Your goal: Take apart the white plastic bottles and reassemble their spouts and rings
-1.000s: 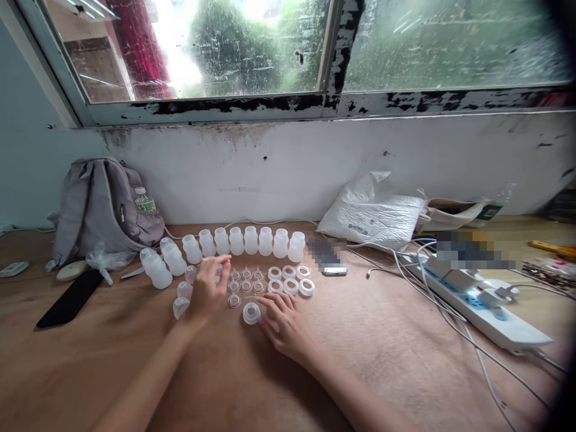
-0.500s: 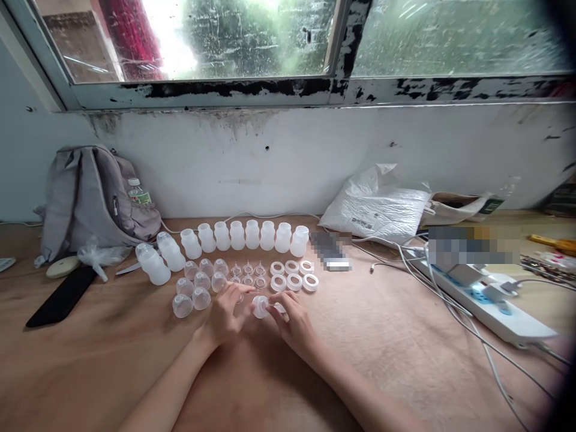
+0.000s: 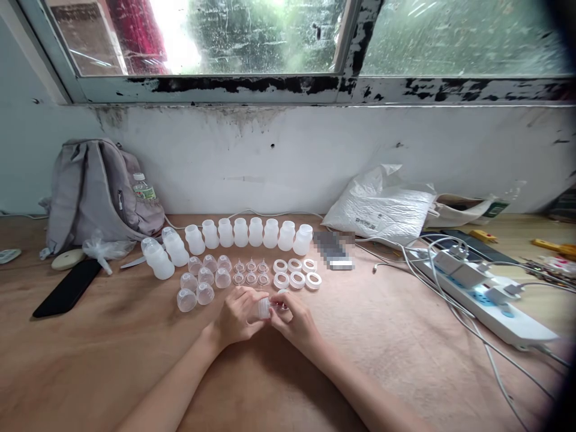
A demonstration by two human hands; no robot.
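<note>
Both hands (image 3: 265, 318) pinch one small translucent cap (image 3: 263, 308).

Soft daylight from the window (image 3: 252, 36); dark, warped corners.

A grey fabric backpack (image 3: 96, 189) leans against the white wall at the left of the brown wooden desk (image 3: 405, 348), with a clear plastic water bottle (image 3: 144, 187) in its side pocket. In front of it lie a crumpled clear plastic bag (image 3: 104, 249), a flat black phone (image 3: 67, 288) and a small pale oval disc (image 3: 66, 259). At the right, a white plastic sack (image 3: 382, 207) rests against the wall. Near it lies a white power strip (image 3: 490, 303) with plugs and tangled white cables (image 3: 418, 264).
</note>
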